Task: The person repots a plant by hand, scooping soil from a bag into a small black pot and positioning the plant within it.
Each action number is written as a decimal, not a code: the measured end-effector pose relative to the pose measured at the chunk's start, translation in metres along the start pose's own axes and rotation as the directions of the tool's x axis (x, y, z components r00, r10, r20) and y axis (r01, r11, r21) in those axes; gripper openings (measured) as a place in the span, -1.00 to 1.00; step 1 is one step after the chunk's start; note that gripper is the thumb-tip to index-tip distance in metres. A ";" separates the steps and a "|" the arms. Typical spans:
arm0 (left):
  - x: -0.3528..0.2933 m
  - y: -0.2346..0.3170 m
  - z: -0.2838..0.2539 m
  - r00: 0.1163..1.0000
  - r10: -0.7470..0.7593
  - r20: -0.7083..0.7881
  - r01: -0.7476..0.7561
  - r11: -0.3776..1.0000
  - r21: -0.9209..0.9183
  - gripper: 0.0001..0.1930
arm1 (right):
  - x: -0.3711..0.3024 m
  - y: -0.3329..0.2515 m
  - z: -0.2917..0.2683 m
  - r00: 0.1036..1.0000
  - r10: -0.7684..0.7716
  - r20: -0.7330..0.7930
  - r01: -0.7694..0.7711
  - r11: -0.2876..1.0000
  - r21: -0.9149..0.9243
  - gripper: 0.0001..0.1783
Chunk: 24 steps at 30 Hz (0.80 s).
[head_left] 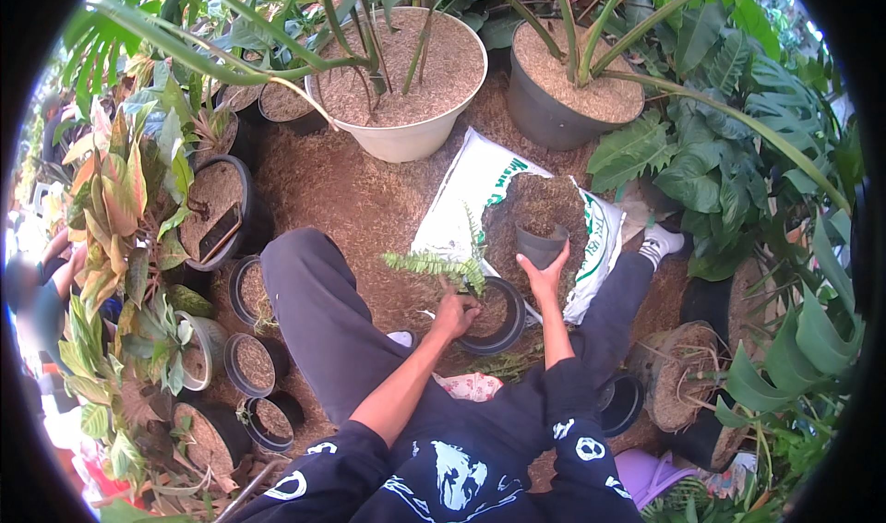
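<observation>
My left hand (455,313) is closed at the base of a small green fern (432,264), its fingers pinched together at the left rim of a black pot (510,331). The fern's fronds spread beyond my fingers. My right hand (546,272) grips a small dark grey pot (541,246) by its side, thumb and fingers round it. That small pot sits against the dark soil (526,200) in a torn-open white sack (471,186) with green print. How full the small pot is, I cannot tell.
A large cream pot (400,142) and a dark grey pot (554,121) with tall plants stand at the back. Several smaller pots, including a black one (256,363), line my left. Leafy plants (715,177) crowd the right. A purple container (643,477) lies lower right.
</observation>
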<state>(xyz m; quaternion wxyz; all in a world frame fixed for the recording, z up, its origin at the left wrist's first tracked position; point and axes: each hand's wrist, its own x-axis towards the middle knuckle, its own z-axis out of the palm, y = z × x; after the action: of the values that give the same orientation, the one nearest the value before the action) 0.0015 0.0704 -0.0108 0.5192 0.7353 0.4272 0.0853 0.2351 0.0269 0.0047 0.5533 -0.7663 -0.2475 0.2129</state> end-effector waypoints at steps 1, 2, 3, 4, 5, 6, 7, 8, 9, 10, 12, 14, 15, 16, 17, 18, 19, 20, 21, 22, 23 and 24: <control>-0.002 -0.003 -0.001 1.000 -0.024 0.005 0.024 1.000 -0.010 -0.81 | -0.008 -0.013 -0.004 1.000 -0.001 0.019 0.002 1.000 -0.031 0.37; -0.004 -0.006 -0.003 0.999 -0.048 0.012 0.048 0.999 -0.020 -0.81 | -0.016 -0.025 -0.007 0.999 -0.001 0.036 0.004 0.998 -0.063 0.37; -0.002 -0.005 -0.001 0.998 -0.057 0.029 0.058 0.998 -0.035 -0.81 | -0.020 -0.029 -0.018 0.999 -0.020 0.045 0.024 0.996 -0.087 0.37; -0.001 -0.010 0.002 0.998 -0.054 0.025 0.055 0.998 -0.031 -0.81 | -0.026 -0.036 -0.025 0.998 -0.020 0.064 0.026 0.995 -0.092 0.37; 0.001 -0.016 0.004 0.998 -0.053 0.021 0.053 0.998 -0.026 -0.81 | -0.030 -0.035 -0.029 0.994 -0.076 0.078 0.082 0.994 -0.070 0.37; 0.002 -0.018 0.008 0.999 -0.050 0.021 0.050 0.998 -0.024 -0.82 | -0.034 -0.031 -0.037 0.987 -0.131 0.089 0.136 0.989 -0.051 0.37; 0.000 -0.009 0.007 0.998 -0.060 0.011 0.060 0.998 0.034 -0.82 | -0.043 -0.035 -0.047 0.987 -0.132 0.095 0.138 0.988 -0.065 0.35; -0.001 0.000 0.007 0.997 -0.074 0.015 0.073 0.997 0.031 -0.82 | -0.049 -0.040 -0.058 0.986 -0.115 0.121 0.123 0.991 -0.059 0.35; -0.003 0.007 0.003 0.996 -0.090 0.014 0.089 0.996 0.032 -0.82 | -0.057 -0.048 -0.066 0.984 -0.099 0.151 0.107 0.993 -0.049 0.34; -0.006 0.008 0.000 0.994 -0.111 0.008 0.110 0.993 0.036 -0.82 | -0.065 -0.057 -0.070 0.979 -0.081 0.187 0.089 0.995 -0.033 0.33; -0.005 0.004 0.006 0.996 -0.084 -0.035 0.088 0.991 0.103 -0.81 | -0.080 -0.079 -0.080 0.966 -0.083 0.245 0.110 0.989 -0.096 0.30; -0.007 0.005 0.006 0.993 -0.088 -0.084 0.099 0.986 0.136 -0.81 | -0.093 -0.093 -0.087 0.944 -0.063 0.323 0.121 0.979 -0.164 0.28; -0.006 0.009 0.005 0.990 -0.132 -0.042 0.136 0.985 0.109 -0.82 | -0.096 -0.094 -0.090 0.925 -0.062 0.375 0.123 0.983 -0.140 0.28; -0.006 0.012 0.005 0.989 -0.141 -0.042 0.145 0.983 0.112 -0.82 | -0.101 -0.096 -0.094 0.909 -0.027 0.415 0.099 0.983 -0.153 0.29; -0.006 0.016 0.005 0.988 -0.150 -0.043 0.154 0.981 0.115 -0.83 | -0.107 -0.098 -0.097 0.890 0.009 0.455 0.076 0.983 -0.168 0.31; -0.006 0.019 0.006 0.986 -0.159 -0.045 0.163 0.979 0.119 -0.83 | -0.112 -0.105 -0.097 0.869 0.044 0.493 0.054 0.982 -0.183 0.32; -0.007 0.021 0.006 0.986 -0.155 -0.067 0.162 0.979 0.120 -0.84 | -0.115 -0.107 -0.098 0.849 0.074 0.524 0.057 0.971 -0.231 0.33; -0.009 0.024 0.007 0.984 -0.152 -0.088 0.162 0.979 0.121 -0.84 | -0.119 -0.110 -0.097 0.846 0.069 0.529 0.091 0.958 -0.272 0.32; -0.011 0.025 0.008 0.983 -0.148 -0.112 0.162 0.979 0.123 -0.85 | -0.121 -0.112 -0.095 0.843 0.063 0.535 0.125 0.943 -0.309 0.32; -0.011 0.027 0.008 0.980 -0.142 -0.137 0.160 0.979 0.127 -0.84 | -0.123 -0.114 -0.094 0.839 0.058 0.541 0.159 0.925 -0.346 0.31; -0.012 0.030 0.009 0.977 -0.137 -0.162 0.159 0.979 0.130 -0.84 | -0.123 -0.114 -0.093 0.834 0.067 0.548 0.178 0.907 -0.381 0.29; -0.012 0.032 0.010 0.973 -0.132 -0.188 0.158 0.978 0.133 -0.83 | -0.123 -0.116 -0.092 0.824 0.073 0.562 0.199 0.891 -0.408 0.29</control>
<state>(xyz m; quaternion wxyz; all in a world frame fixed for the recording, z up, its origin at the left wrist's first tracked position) 0.0167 0.0512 0.0152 0.4281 0.7278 0.5296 0.0805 0.1770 -0.0860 0.1485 0.2702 -0.7668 -0.4676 0.3470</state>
